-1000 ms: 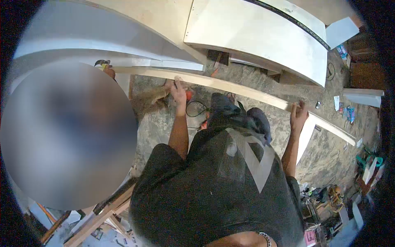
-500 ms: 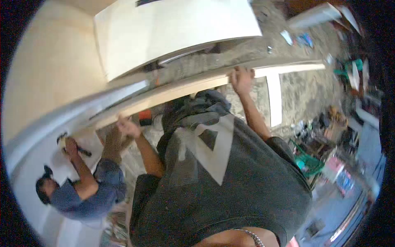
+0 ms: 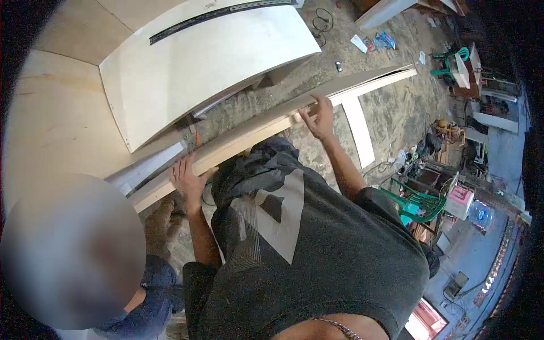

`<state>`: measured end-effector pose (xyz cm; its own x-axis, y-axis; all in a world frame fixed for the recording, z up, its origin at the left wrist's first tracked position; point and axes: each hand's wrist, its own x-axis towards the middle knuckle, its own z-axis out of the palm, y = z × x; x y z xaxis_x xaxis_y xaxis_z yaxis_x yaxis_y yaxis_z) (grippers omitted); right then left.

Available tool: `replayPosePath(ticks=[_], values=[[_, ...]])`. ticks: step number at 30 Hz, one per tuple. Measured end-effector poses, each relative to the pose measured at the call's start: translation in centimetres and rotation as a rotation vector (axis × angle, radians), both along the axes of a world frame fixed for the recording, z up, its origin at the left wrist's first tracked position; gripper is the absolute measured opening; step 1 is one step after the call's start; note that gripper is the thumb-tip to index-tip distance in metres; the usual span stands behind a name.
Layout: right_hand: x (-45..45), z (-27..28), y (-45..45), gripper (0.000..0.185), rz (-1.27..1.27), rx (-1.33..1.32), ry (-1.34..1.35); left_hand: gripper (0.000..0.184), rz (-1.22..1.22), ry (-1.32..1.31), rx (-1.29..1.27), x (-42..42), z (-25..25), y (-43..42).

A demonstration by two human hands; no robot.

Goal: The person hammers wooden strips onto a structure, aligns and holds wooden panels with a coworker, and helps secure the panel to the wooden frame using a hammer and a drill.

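Note:
A long, pale wooden panel with a framed edge runs diagonally in front of my torso. My left hand grips it toward its left end, with fingers over the top and the thumb stretched along the near side. Farther right, my right hand holds the same edge, fingers curled over it and thumb on the near face. A white strip extends from beneath the panel's right part toward me. The undersides of both grips are hidden.
A large white cabinet-like panel stands beyond the long panel. At the left is another person, partly blurred out. A green chair and cluttered items lie right. A cable and litter are on the concrete floor.
The view has shifted and sharpened. My left hand has come onto the panel's edge with its fingers over it. The right hand stays on the panel. The other person has come nearer.

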<state>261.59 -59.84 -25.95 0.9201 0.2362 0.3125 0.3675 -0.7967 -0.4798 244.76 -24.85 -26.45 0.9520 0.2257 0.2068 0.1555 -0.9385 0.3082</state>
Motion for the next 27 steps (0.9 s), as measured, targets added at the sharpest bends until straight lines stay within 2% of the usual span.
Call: replayPosePath(ticks=[1, 2, 5, 6, 8, 12, 14, 15, 19, 27], values=[[0.5, -0.8, -2.0, 0.064, 0.025, -0.096, 0.011, 0.058, -0.016, 0.069, 0.005, -0.2, 0.1, 0.1], [0.8, -0.2, -3.2, 0.064, 0.021, -0.098, 0.008, 0.064, -0.034, 0.140, 0.011, -0.3, 0.1, 0.2], [2.4, 0.3, -6.7, 0.081, 0.224, -0.524, 0.118, 0.062, -0.053, 0.170, 0.055, -1.3, -2.7, 0.9], [2.7, 0.3, -7.5, 0.072, 0.298, -0.634, 0.081, 0.062, -0.045, 0.172, 0.063, -1.4, -2.9, 0.9], [3.8, -1.7, -8.9, 0.065, 0.345, -0.824, 0.192, 0.062, -0.079, 0.098, 0.162, -1.3, -2.8, 0.7], [3.9, -1.1, -8.5, 0.061, 0.380, -0.591, 0.172, 0.062, -0.112, 0.023, 0.130, -1.3, -3.6, 0.9], [4.2, -3.6, -9.9, 0.055, 0.394, -0.431, 0.119, 0.065, -0.097, 0.147, 0.121, -1.3, -4.5, 1.1], [4.4, -5.0, -10.5, 0.052, 0.379, -0.382, 0.081, 0.066, -0.105, 0.097, 0.118, -1.3, -4.3, 1.3], [4.3, -3.2, -8.8, 0.055, 0.423, -0.567, 0.027, 0.066, -0.061, 0.053, 0.185, -1.6, -3.9, 1.5], [4.6, -2.6, -8.2, 0.058, 0.443, -0.573, 0.023, 0.062, -0.072, -0.025, 0.144, -1.5, -5.7, 1.7]])
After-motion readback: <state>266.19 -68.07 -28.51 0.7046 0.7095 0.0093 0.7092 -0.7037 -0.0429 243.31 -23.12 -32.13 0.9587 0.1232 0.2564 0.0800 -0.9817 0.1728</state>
